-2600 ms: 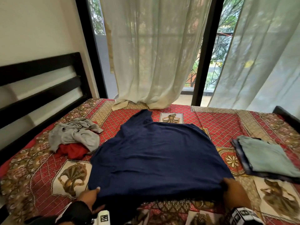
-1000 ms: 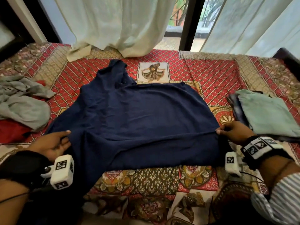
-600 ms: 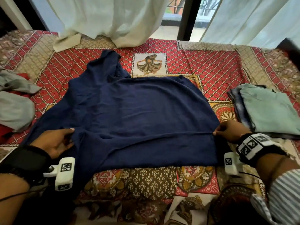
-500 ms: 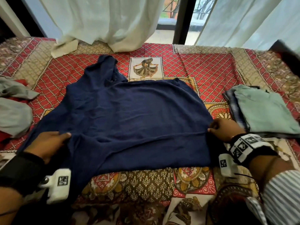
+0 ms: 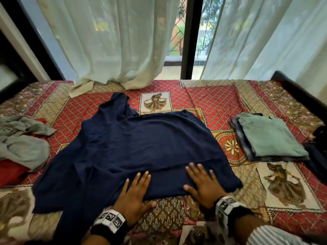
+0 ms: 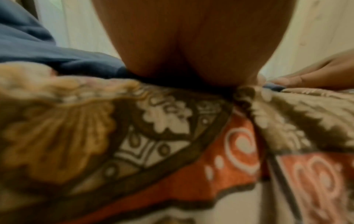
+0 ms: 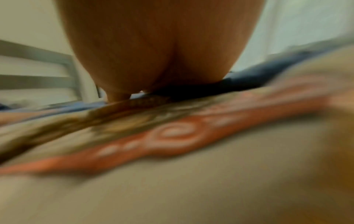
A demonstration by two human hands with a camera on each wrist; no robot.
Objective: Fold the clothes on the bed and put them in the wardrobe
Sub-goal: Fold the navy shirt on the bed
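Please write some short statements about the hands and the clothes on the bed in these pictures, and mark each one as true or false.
1. Both hands lie flat on the navy garment. True: the left hand and the right hand press on its near edge with straight fingers.
2. The right hand pinches a corner of the garment. False: it rests open on the cloth.
3. A folded green garment lies to the right of the navy one. True.
4. The crumpled grey cloth lies on top of the folded pile. False: it lies apart, at the left, over a red cloth.
5. The navy garment is folded small. False: it is spread wide.
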